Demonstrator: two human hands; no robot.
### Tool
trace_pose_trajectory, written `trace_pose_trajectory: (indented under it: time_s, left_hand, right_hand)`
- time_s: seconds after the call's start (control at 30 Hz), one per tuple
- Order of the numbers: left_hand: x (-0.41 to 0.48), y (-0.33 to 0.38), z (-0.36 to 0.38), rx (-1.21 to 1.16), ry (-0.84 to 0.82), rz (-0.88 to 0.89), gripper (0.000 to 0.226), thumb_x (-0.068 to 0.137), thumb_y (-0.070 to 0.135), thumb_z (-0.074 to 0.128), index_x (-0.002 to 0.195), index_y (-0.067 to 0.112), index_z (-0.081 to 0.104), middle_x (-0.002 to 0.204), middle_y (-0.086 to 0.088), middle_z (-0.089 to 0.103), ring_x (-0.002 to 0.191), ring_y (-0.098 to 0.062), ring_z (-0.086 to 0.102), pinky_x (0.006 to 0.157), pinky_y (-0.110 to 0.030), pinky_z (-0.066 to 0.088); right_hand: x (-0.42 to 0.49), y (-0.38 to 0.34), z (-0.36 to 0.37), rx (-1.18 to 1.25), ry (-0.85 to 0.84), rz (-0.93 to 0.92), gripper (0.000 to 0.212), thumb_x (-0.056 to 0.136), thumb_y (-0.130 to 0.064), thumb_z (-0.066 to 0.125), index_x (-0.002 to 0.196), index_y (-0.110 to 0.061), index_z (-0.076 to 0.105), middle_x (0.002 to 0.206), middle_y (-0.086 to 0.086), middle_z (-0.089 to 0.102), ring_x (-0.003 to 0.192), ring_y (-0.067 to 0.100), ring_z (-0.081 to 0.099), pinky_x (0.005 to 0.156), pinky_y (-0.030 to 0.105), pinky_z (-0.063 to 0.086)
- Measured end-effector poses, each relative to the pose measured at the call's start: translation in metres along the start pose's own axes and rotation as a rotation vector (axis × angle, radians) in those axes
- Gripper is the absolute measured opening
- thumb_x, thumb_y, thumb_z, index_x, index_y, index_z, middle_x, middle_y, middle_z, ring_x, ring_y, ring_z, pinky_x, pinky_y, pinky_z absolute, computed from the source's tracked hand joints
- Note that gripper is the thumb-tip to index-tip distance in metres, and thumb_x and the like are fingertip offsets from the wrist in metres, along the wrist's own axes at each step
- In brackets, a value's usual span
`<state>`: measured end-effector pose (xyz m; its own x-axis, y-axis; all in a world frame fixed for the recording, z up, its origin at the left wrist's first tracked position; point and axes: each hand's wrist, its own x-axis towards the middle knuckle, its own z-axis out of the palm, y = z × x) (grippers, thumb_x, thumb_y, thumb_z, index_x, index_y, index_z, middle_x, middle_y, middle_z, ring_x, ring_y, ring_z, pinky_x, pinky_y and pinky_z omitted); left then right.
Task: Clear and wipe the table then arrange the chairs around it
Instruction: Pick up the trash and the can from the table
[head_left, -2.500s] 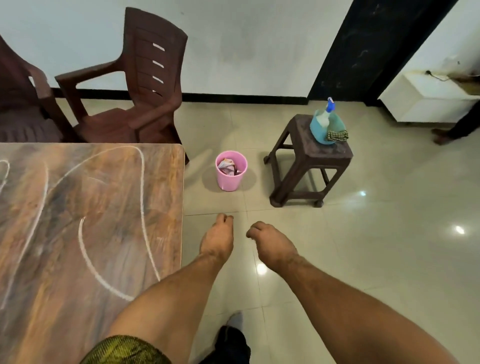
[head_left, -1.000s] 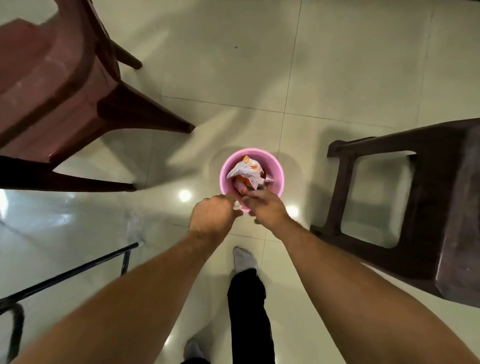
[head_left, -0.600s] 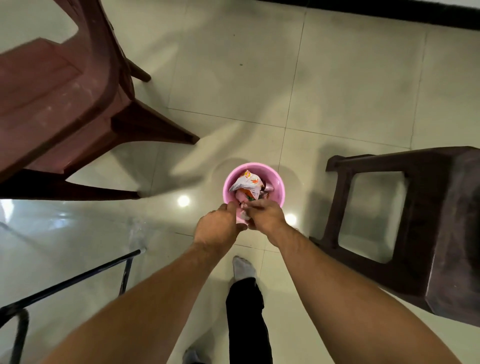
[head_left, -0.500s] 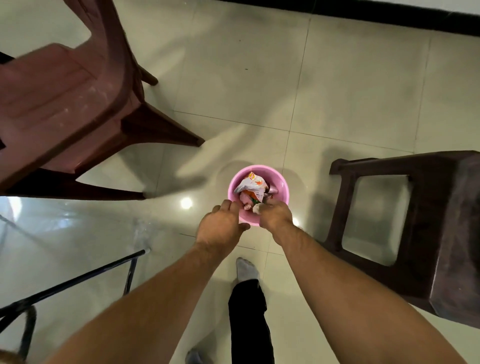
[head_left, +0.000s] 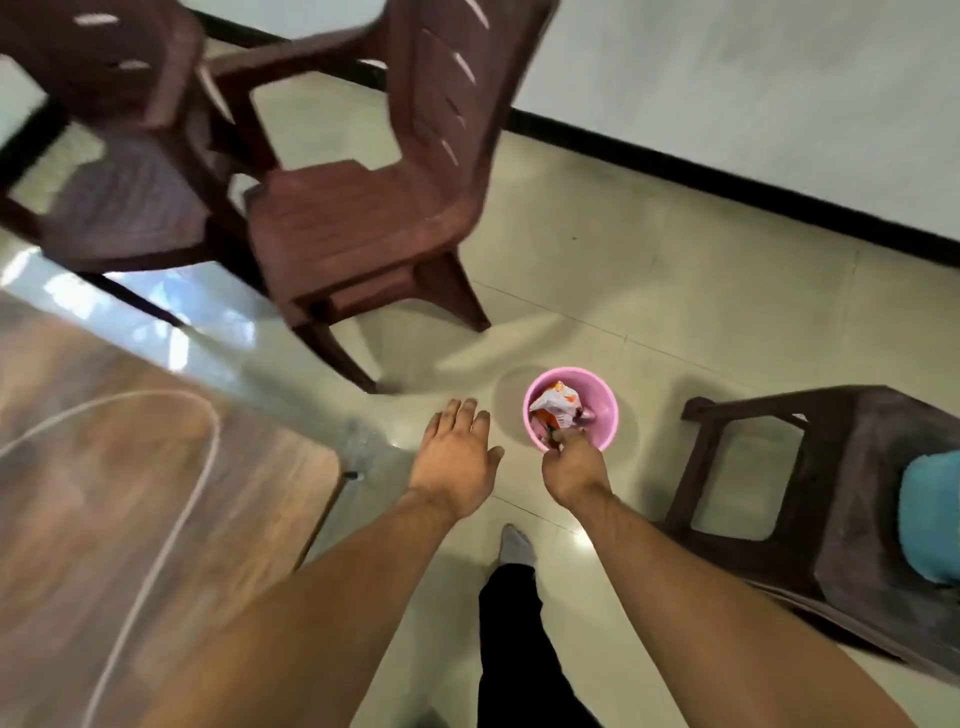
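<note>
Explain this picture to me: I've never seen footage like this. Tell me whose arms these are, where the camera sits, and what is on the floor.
No machine here: a person wears a camera on the head, looking down at their own arms. The left hand is open, fingers spread, holding nothing. The right hand reaches into a pink bin of wrappers on the floor; whether it grips anything is hidden. A table corner shows on the left, two brown chairs stand behind, and a stool stands on the right.
</note>
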<state>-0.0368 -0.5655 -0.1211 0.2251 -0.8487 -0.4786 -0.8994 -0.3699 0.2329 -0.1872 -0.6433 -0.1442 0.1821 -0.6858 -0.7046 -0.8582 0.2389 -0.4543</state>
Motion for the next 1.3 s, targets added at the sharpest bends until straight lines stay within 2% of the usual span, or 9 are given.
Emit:
trace_pose_trajectory:
  time_s: [0.1, 0.27, 0.4, 0.53, 0.7, 0.87, 1.03, 1.17, 1.3]
  left_hand:
    - [-0.078, -0.038, -0.023, -0.032, 0.111, -0.044, 0.059, 0.106, 0.042, 0.037, 0.155, 0.011, 0.028, 0.166, -0.012, 0.020, 0.155, -0.029, 0.011, 0.126, -0.044, 0.012]
    - [-0.229, -0.130, -0.036, -0.143, 0.281, -0.191, 0.063, 0.105, 0.040, 0.038, 0.157, 0.007, 0.025, 0.165, -0.015, 0.023, 0.154, -0.031, 0.016, 0.126, -0.042, 0.012]
    - [-0.386, -0.221, -0.011, -0.211, 0.398, -0.409, 0.062, 0.103, 0.037, 0.042, 0.156, 0.008, 0.027, 0.164, -0.014, 0.026, 0.151, -0.030, 0.021, 0.124, -0.039, 0.015]
    - [-0.529, -0.281, 0.044, -0.276, 0.407, -0.657, 0.062, 0.105, 0.039, 0.040, 0.157, 0.009, 0.024, 0.165, -0.012, 0.024, 0.154, -0.028, 0.017, 0.125, -0.041, 0.016]
    - [-0.650, -0.307, 0.102, -0.328, 0.407, -0.855, 0.063, 0.105, 0.038, 0.040, 0.158, 0.009, 0.023, 0.165, -0.012, 0.023, 0.153, -0.028, 0.018, 0.124, -0.039, 0.017]
    - [-0.697, -0.322, 0.130, -0.409, 0.425, -0.905, 0.064, 0.105, 0.041, 0.038, 0.159, 0.009, 0.022, 0.166, -0.011, 0.021, 0.155, -0.028, 0.015, 0.126, -0.041, 0.014]
    - [-0.729, -0.386, 0.144, -0.337, 0.351, -0.908, 0.063, 0.106, 0.041, 0.037, 0.158, 0.010, 0.023, 0.166, -0.012, 0.021, 0.155, -0.028, 0.015, 0.126, -0.041, 0.014]
    - [-0.714, -0.457, 0.125, -0.278, 0.335, -0.823, 0.064, 0.106, 0.042, 0.037, 0.159, 0.009, 0.022, 0.167, -0.012, 0.019, 0.155, -0.028, 0.015, 0.127, -0.041, 0.014]
    - [-0.683, -0.513, 0.094, -0.242, 0.320, -0.683, 0.063, 0.105, 0.040, 0.039, 0.158, 0.010, 0.024, 0.166, -0.012, 0.021, 0.154, -0.028, 0.018, 0.126, -0.041, 0.014]
  right_hand:
    - [-0.077, -0.036, 0.040, -0.144, 0.001, -0.241, 0.041, 0.097, -0.011, 0.048, 0.138, -0.006, 0.052, 0.140, 0.013, 0.055, 0.130, 0.026, 0.051, 0.106, 0.026, 0.037]
    - [-0.206, -0.082, 0.140, -0.340, -0.012, -0.611, 0.050, 0.095, -0.017, 0.048, 0.144, -0.009, 0.045, 0.143, 0.012, 0.050, 0.134, 0.028, 0.045, 0.110, 0.034, 0.038]
    - [-0.321, -0.104, 0.249, -0.540, -0.151, -0.870, 0.062, 0.088, -0.028, 0.030, 0.143, -0.003, 0.041, 0.143, 0.017, 0.047, 0.134, 0.034, 0.042, 0.113, 0.036, 0.031]
    - [-0.408, -0.105, 0.346, -0.638, -0.231, -0.978, 0.062, 0.093, -0.020, 0.044, 0.152, -0.008, 0.031, 0.154, 0.015, 0.037, 0.143, 0.030, 0.032, 0.118, 0.034, 0.026]
    - [-0.486, -0.100, 0.427, -0.808, -0.360, -1.095, 0.066, 0.094, -0.025, 0.048, 0.155, -0.009, 0.026, 0.161, 0.016, 0.027, 0.148, 0.028, 0.023, 0.121, 0.033, 0.024]
    - [-0.495, -0.094, 0.462, -0.924, -0.397, -1.119, 0.066, 0.084, -0.036, 0.036, 0.146, -0.013, 0.038, 0.157, 0.016, 0.033, 0.147, 0.029, 0.026, 0.118, 0.040, 0.030]
    - [-0.479, -0.111, 0.487, -0.914, -0.280, -1.104, 0.052, 0.095, -0.029, 0.047, 0.143, -0.008, 0.043, 0.154, 0.017, 0.037, 0.140, 0.032, 0.034, 0.116, 0.038, 0.032]
    - [-0.471, -0.138, 0.518, -0.882, -0.191, -1.130, 0.052, 0.100, -0.030, 0.042, 0.148, -0.009, 0.039, 0.160, 0.014, 0.030, 0.144, 0.031, 0.030, 0.118, 0.036, 0.026]
    - [-0.471, -0.165, 0.556, -0.882, -0.141, -1.127, 0.052, 0.103, -0.035, 0.034, 0.152, -0.018, 0.035, 0.165, 0.008, 0.020, 0.151, 0.028, 0.018, 0.121, 0.040, 0.018]
